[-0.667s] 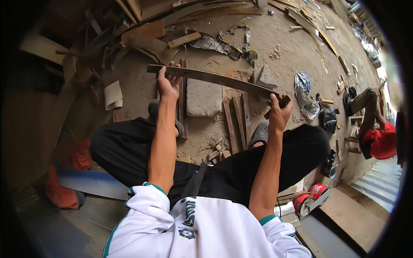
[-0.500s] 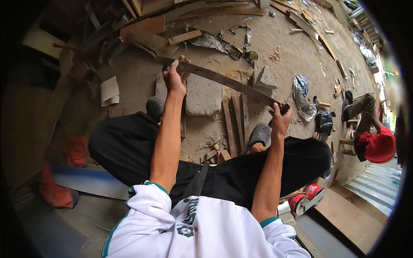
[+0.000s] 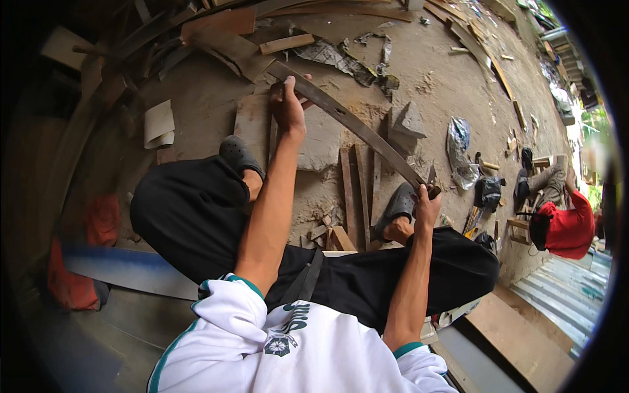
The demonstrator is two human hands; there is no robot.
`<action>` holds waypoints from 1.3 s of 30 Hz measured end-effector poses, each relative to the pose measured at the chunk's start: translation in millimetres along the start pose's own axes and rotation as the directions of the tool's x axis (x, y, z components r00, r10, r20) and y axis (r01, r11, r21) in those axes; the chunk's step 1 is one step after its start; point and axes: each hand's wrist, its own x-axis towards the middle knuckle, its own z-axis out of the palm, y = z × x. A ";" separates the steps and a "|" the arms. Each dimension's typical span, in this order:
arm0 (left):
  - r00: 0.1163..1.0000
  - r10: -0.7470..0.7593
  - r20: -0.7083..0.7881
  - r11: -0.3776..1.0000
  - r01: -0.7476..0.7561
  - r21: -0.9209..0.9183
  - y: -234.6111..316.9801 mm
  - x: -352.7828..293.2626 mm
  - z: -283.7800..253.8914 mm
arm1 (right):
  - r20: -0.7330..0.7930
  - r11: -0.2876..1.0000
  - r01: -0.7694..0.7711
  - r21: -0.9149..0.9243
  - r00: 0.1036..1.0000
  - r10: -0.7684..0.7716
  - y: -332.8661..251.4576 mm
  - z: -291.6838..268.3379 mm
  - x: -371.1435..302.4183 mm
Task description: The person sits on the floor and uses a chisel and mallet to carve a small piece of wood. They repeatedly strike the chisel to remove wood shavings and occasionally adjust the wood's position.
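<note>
Left hand [image 3: 289, 110] is curled around the upper end of a long, thin, flat, dark grey strip [image 3: 367, 133] that looks like metal. Right hand [image 3: 427, 208] is closed around its lower end. The strip slants across the middle of the frame, held up off the ground, and has a small hole in it. Dark green letters and a badge are on the white cloth shirt [image 3: 327, 354] at the bottom. Under the strip lie a flat, rough grey stone slab [image 3: 320, 145] and long, straight brown wood sticks [image 3: 350, 187]. Crinkly silver plastic [image 3: 464, 167] lies right of the middle. The floor [image 3: 485, 105] is bumpy brown dirt. At the right edge sits a person in red [image 3: 567, 226], above a wavy grey metal sheet [image 3: 557, 298].
</note>
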 end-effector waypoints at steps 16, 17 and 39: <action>0.987 0.068 -0.144 0.997 -0.070 -0.012 18.2 8.8 -3.4 | 0.088 0.993 -0.109 0.043 0.991 0.105 0.3 30.5 21.2; 0.987 0.076 -0.140 0.997 -0.076 0.001 18.8 8.8 -4.0 | 0.085 0.993 -0.113 0.032 0.990 0.110 -1.0 32.3 19.7; 0.950 -0.091 -0.297 0.990 0.054 -0.131 12.3 16.5 5.3 | 0.183 0.838 0.201 -0.506 0.975 -0.124 -49.7 65.9 -30.6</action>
